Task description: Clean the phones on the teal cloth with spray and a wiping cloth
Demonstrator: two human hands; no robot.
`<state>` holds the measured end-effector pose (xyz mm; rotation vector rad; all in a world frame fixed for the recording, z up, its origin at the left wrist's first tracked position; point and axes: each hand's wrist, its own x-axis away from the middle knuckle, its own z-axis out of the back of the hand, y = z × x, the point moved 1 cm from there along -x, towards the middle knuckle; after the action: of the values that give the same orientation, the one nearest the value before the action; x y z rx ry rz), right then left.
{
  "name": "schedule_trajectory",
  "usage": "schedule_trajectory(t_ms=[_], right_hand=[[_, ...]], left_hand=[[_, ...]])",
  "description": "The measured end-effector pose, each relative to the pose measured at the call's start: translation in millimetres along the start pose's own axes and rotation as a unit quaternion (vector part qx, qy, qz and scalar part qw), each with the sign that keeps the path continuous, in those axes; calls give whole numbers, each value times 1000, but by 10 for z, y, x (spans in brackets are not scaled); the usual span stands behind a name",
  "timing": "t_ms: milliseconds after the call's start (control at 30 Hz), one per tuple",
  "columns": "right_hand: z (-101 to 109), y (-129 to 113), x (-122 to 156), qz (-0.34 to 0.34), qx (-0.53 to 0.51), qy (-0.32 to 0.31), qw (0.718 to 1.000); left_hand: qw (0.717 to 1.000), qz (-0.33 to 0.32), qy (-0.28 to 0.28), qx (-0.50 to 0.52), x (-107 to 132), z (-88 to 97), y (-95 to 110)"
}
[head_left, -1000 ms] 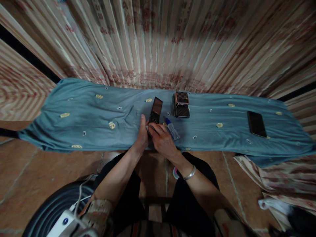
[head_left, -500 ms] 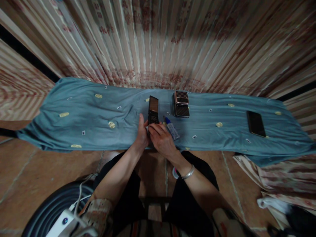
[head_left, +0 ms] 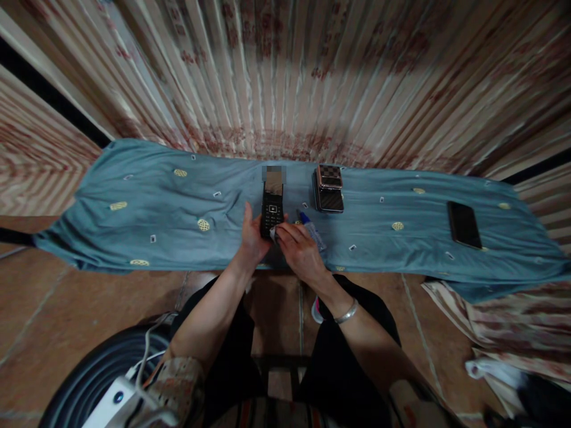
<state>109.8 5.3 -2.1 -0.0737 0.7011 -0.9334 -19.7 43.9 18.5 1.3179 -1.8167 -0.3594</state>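
An unfolded black flip phone (head_left: 273, 217) stands out over the cloth with its keypad facing me and the screen half at the far end. My left hand (head_left: 254, 239) grips the phone from its left side, thumb along the edge. At the lower right of the keypad, my right hand (head_left: 301, 246) pinches a small pale scrap, like a wipe, against the phone. Just right of that hand lies a clear tube with a blue cap (head_left: 313, 232). Farther right, a checkered folded phone (head_left: 329, 176) rests on a dark glossy phone-like case (head_left: 330, 202).
Teal patterned cloth (head_left: 375, 252) covers the long narrow bench. Toward its right end lies a black smartphone (head_left: 464, 224). A pleated curtain (head_left: 285, 77) hangs behind. On the floor at lower left are a black coiled round object (head_left: 84, 368) and a white device (head_left: 111, 401) with cables.
The flip phone has shifted slightly left and turned to face me more squarely. My right hand has slid right and down, uncovering the keypad and the pale scrap.
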Motion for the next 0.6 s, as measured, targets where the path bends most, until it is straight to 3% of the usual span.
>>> schedule_trajectory(t_ms=[300,600], right_hand=[[3,70,27,-44,-84,20,995],[-12,39,65,-72,-93,24,993]], left_hand=[[999,-33,5,-7,-88,60,-23],[999,-27,14,-16,-104,67,-55]])
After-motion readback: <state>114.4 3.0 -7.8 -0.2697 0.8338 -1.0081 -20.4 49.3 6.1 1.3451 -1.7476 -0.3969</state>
